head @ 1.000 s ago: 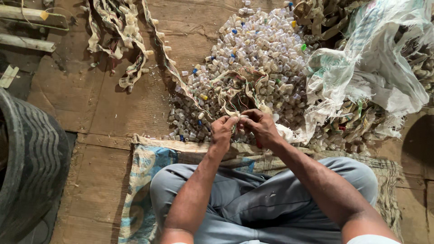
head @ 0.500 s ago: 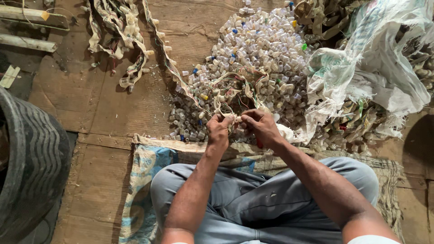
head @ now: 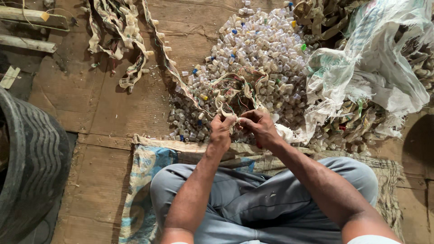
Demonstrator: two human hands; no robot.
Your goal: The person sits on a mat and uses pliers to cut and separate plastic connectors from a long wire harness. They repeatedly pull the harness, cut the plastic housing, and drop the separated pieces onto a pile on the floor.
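Strip of pale tape [head: 235, 97] w/ thin coloured wires on it loops up from both hands over the near edge of a heap of small plastic caps [head: 257, 58]; its near end sits right between the two hands, just beyond the person's crossed legs in grey trousers [head: 253, 203]. Left hand [head: 220, 131] is curled, thumb & fingers pinching the strip end. Right hand [head: 258, 126] is curled too, fingertips pressed on the same bit of strip, touching the left hand's fingers. What exactly sits under the fingertips: can't tell, too small.

Caps mostly white/clear, a few blue, yellow, green, spread on the wooden floor [head: 90, 104] toward its far edge. Right of the heap a torn white woven sack [head: 361, 77] lies crumpled, w/ more tan strips under and behind it. A long strip [head: 167, 58] runs from the floor's far edge down to the heap's left side. Another bundle of tan strips [head: 120, 36] lies far left-centre, well apart from the hands. Dark ribbed tyre [head: 27, 167] at left edge. Two pale bars [head: 27, 29] in far left corner. Person sits on a blue-printed woven mat [head: 144, 180] laid on the floor.
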